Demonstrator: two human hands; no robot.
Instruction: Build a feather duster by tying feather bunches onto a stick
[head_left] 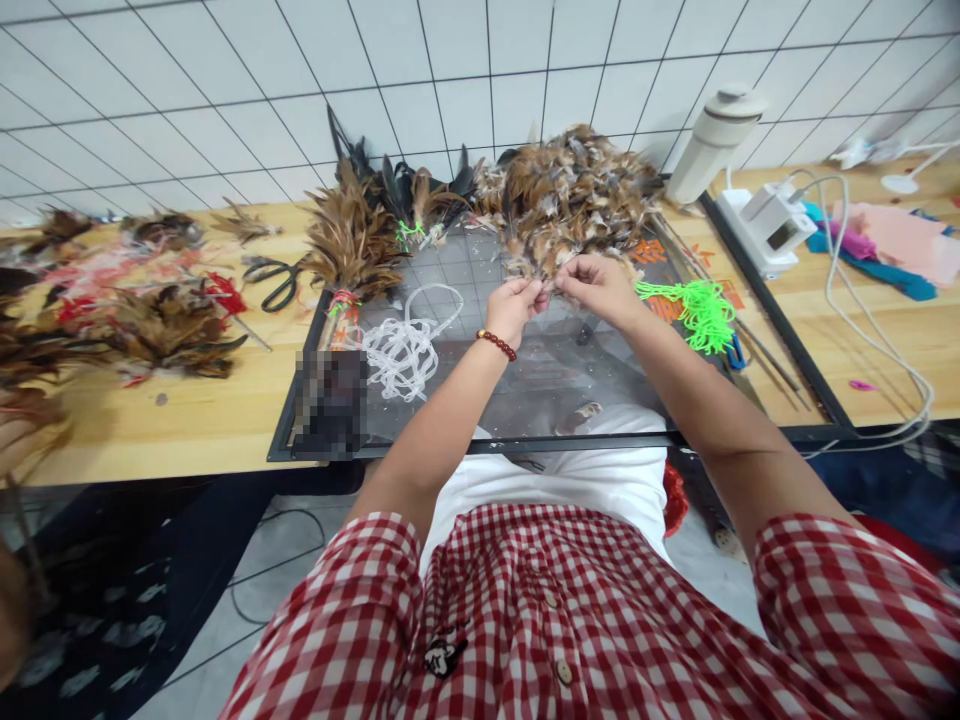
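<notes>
Both hands meet over the dark glass panel [517, 375], just in front of a large pile of brown feathers [581, 190]. My left hand [516, 308], with a beaded bracelet on its wrist, is closed in a pinch on small brown feathers [534, 268]. Close against it, my right hand [596, 285] pinches at the same feathers, fingertips nearly touching the left ones. The feathers' lower ends are hidden by the fingers. Left of the hands lies a tangle of clear cord [405, 350]. Bright green cords [697, 312] lie beside my right wrist.
Tied feather bundles [349, 235] and scissors [276, 280] are at left, with more feathers [176, 325] beyond. A bottle [716, 140], a power strip [765, 225] with a looping white cable [896, 365], and metal rods [765, 355] are at right. A co-worker's hand [26, 430] shows at the left edge.
</notes>
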